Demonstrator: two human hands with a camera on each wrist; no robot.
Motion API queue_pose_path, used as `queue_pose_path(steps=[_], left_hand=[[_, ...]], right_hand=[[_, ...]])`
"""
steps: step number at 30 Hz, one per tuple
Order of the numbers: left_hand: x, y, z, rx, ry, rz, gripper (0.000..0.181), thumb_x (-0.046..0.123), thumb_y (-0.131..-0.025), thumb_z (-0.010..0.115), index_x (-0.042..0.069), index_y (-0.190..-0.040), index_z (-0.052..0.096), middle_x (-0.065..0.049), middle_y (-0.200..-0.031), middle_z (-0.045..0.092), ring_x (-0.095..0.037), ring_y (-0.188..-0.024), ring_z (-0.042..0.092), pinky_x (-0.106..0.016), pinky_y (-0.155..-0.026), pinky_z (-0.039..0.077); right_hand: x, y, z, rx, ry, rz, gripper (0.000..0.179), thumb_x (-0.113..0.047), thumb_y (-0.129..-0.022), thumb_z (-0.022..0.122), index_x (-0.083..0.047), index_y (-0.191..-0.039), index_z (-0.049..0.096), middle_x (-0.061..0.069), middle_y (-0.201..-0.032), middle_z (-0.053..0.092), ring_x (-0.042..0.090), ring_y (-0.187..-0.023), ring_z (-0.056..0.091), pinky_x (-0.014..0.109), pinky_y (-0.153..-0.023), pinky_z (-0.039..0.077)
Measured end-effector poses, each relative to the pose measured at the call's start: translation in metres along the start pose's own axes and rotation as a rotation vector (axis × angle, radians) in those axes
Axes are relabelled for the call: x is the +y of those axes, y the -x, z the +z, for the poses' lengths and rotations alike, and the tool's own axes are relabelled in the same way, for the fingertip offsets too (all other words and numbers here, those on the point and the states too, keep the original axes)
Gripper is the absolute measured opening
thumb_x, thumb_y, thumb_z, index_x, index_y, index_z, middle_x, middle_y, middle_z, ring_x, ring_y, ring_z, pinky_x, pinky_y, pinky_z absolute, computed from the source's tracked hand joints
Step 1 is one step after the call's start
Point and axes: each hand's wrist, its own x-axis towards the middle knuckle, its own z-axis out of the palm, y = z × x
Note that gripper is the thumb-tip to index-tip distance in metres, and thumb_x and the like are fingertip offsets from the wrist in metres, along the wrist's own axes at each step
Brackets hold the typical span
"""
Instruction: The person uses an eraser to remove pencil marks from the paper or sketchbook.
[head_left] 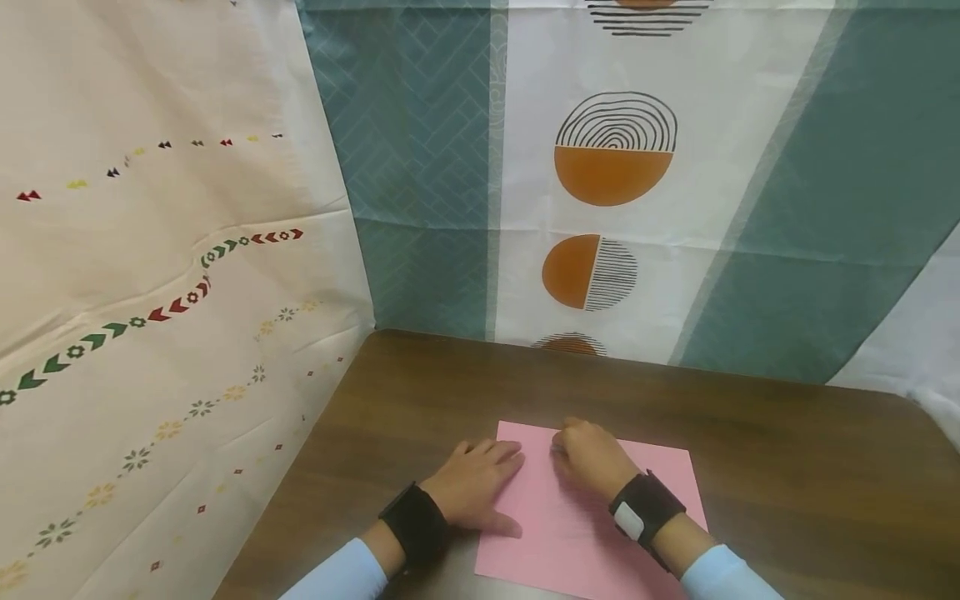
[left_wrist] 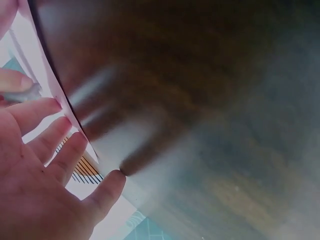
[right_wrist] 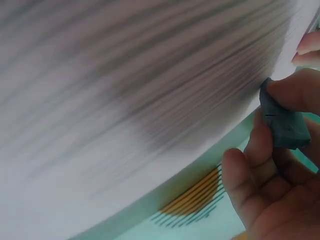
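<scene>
A pink sheet of paper (head_left: 540, 554) lies flat on the table below me. My left hand (head_left: 476, 485) rests with its fingers spread on the sheet's left edge; in the left wrist view one fingertip touches the table beside the paper. Near the sheet's far edge, my right hand (head_left: 597, 460) pinches a small dark grey block, which looks like an eraser (right_wrist: 286, 126), between thumb and fingers. One end of it meets the paper in the right wrist view. Grey streaks (right_wrist: 165, 110) run across the sheet there. From the head view, the fingers hide the eraser.
The brown wooden table (head_left: 442, 375) extends around the paper on both sides and behind. A patterned curtain (head_left: 420, 167) hangs along the table's far edge. Cream embroidered cloth (head_left: 187, 375) borders the left side.
</scene>
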Motion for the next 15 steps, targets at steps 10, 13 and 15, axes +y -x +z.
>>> queue_pose_path(steps=[10, 13, 15], left_hand=[[-0.002, 0.002, -0.001, -0.005, 0.011, -0.007, 0.091, 0.072, -0.071, 0.057, 0.015, -0.14, 0.042, -0.003, -0.144, 0.036, -0.022, -0.126, 0.032, -0.055, -0.093, 0.034], [-0.002, 0.001, 0.002, -0.001, 0.016, -0.003, 0.092, 0.073, -0.07, 0.057, 0.015, -0.14, 0.041, -0.003, -0.145, 0.036, -0.022, -0.126, 0.032, -0.055, -0.093, 0.034], [-0.001, 0.0, 0.003, -0.002, 0.016, -0.002, 0.092, 0.072, -0.07, 0.057, 0.014, -0.14, 0.041, -0.004, -0.145, 0.036, -0.022, -0.127, 0.032, -0.055, -0.093, 0.034]], right_hand=[[0.033, 0.04, -0.02, 0.035, 0.088, 0.028, 0.016, 0.004, -0.069, 0.068, -0.012, -0.068, 0.068, -0.004, -0.067, 0.048, 0.008, -0.06, 0.048, 0.031, -0.053, 0.048], [0.044, 0.055, -0.026, 0.034, 0.115, 0.055, 0.019, 0.006, -0.068, 0.067, -0.013, -0.066, 0.066, -0.004, -0.067, 0.047, 0.008, -0.058, 0.047, 0.03, -0.049, 0.047], [0.051, 0.064, -0.031, 0.02, 0.128, 0.083, 0.02, 0.006, -0.069, 0.068, -0.013, -0.066, 0.066, -0.004, -0.067, 0.047, 0.008, -0.058, 0.048, 0.03, -0.048, 0.046]])
